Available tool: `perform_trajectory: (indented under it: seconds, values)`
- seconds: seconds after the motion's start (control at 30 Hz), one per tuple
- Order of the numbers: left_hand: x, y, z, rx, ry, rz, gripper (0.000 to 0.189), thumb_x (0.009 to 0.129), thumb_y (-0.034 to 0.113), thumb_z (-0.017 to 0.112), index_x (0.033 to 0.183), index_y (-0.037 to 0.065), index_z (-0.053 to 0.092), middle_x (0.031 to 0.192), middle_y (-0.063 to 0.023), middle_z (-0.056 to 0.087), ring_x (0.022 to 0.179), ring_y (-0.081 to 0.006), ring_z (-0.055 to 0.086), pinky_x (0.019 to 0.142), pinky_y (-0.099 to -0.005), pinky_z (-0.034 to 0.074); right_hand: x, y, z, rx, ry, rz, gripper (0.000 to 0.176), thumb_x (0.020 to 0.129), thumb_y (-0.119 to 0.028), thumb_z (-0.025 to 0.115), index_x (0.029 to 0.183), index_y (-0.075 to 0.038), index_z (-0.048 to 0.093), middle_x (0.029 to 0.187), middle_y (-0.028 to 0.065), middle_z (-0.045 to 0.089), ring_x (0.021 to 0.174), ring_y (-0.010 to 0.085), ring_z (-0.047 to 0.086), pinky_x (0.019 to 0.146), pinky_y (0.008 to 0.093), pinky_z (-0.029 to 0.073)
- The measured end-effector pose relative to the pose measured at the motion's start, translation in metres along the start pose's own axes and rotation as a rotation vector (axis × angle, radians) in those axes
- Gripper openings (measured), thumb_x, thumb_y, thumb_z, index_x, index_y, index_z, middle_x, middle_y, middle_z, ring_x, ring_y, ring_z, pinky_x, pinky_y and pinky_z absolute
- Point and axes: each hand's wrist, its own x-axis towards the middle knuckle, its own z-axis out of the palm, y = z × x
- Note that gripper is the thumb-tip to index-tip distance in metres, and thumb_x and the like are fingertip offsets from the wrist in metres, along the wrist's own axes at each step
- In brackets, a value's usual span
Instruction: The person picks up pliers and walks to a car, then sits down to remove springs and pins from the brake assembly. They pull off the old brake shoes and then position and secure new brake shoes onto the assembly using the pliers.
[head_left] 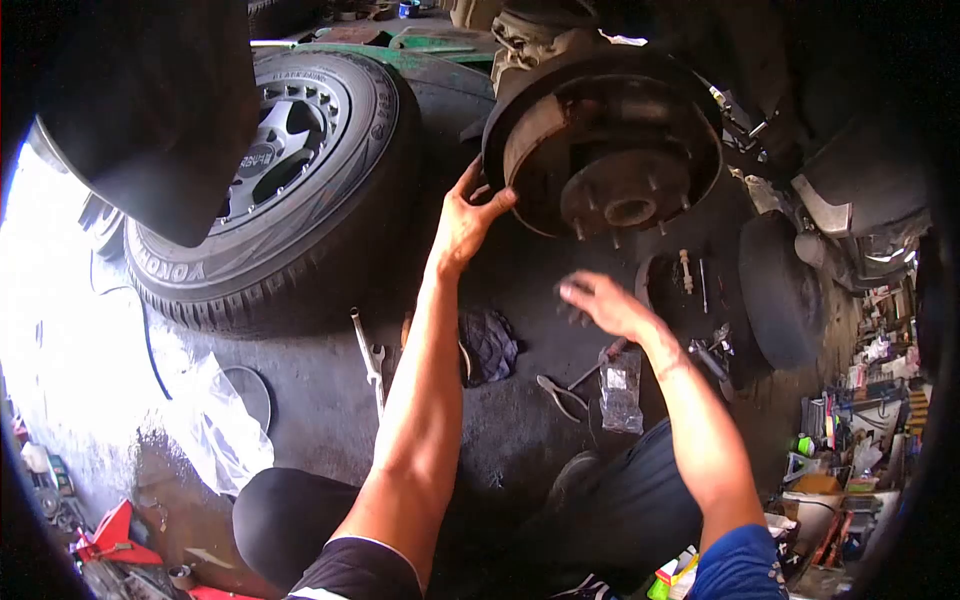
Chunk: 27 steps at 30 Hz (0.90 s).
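Note:
Raised in front of me is a drum brake assembly with a rusty hub (628, 210) and studs, set in a dark round backing plate (690, 100). A curved brake shoe (533, 135) lies along its left side. My left hand (466, 225) is closed at the lower left edge, thumb on the shoe side and fingers reaching behind the plate; the fingertips are partly hidden. Below the hub, my right hand (605, 303) hangs in the air with fingers loosely apart and darkened tips. It holds nothing that I can see.
A large wheel with tyre (270, 190) leans at the left. On the floor lie a wrench (370, 355), pliers (562, 397), a dark cloth (488, 345), a clear plastic packet (620, 390) and a loose curved shoe (643, 285). A brake drum (780, 290) stands at right.

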Motion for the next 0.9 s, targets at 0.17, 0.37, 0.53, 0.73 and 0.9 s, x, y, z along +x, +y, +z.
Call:
perform_trajectory:
  seconds: [0.17,0.37,0.53,0.73,0.9]
  values:
    - [-0.002,0.006,0.002,0.019,-0.004,-0.024,0.079,0.079,0.028,0.079,0.142,0.001,0.04,0.133,-0.0146,0.054,0.121,-0.0257,0.052,0.103,-0.0358,0.04,-0.016,-0.014,0.016,-0.451,-0.037,-0.127,0.041,0.095,-0.035,0.057,0.117,-0.001,0.059,0.114,0.0211,0.064,0.11,0.0365,0.06,0.092,0.0422,0.047]
    - [-0.01,-0.003,0.004,-0.029,-0.016,-0.144,0.072,0.087,0.028,0.071,0.143,-0.002,0.036,0.132,-0.0128,0.054,0.12,-0.0205,0.052,0.103,-0.0308,0.039,-0.03,-0.026,0.015,-0.44,-0.059,-0.215,0.04,0.096,-0.034,0.055,0.117,0.0,0.057,0.112,0.0227,0.064,0.109,0.0377,0.06,0.09,0.0439,0.047]
    - [-0.021,-0.035,-0.003,-0.037,-0.043,-0.131,0.074,0.092,0.046,0.06,0.144,-0.001,0.035,0.135,-0.015,0.052,0.123,-0.0229,0.051,0.103,-0.0343,0.04,-0.03,-0.004,0.019,-0.519,-0.036,-0.23,0.042,0.095,-0.033,0.055,0.118,0.002,0.055,0.108,0.024,0.064,0.108,0.0388,0.059,0.091,0.0457,0.046]
    - [-0.037,-0.059,0.012,-0.426,0.001,-0.172,0.073,0.094,0.057,0.048,0.139,0.001,0.041,0.135,-0.0152,0.052,0.123,-0.0287,0.053,0.1,-0.0436,0.045,-0.03,0.016,0.009,-0.541,0.018,-0.303,0.042,0.094,-0.033,0.056,0.117,0.002,0.056,0.109,0.0235,0.064,0.108,0.0384,0.059,0.092,0.0458,0.046]
    - [-0.031,-0.064,0.023,-0.383,0.004,-0.185,0.071,0.091,0.056,0.055,0.14,0.006,0.042,0.134,-0.0125,0.053,0.12,-0.0276,0.054,0.099,-0.0442,0.045,-0.033,0.029,-0.001,-0.664,0.077,-0.32,0.039,0.094,-0.033,0.057,0.112,0.002,0.057,0.101,0.0232,0.065,0.101,0.0392,0.061,0.086,0.0465,0.049]
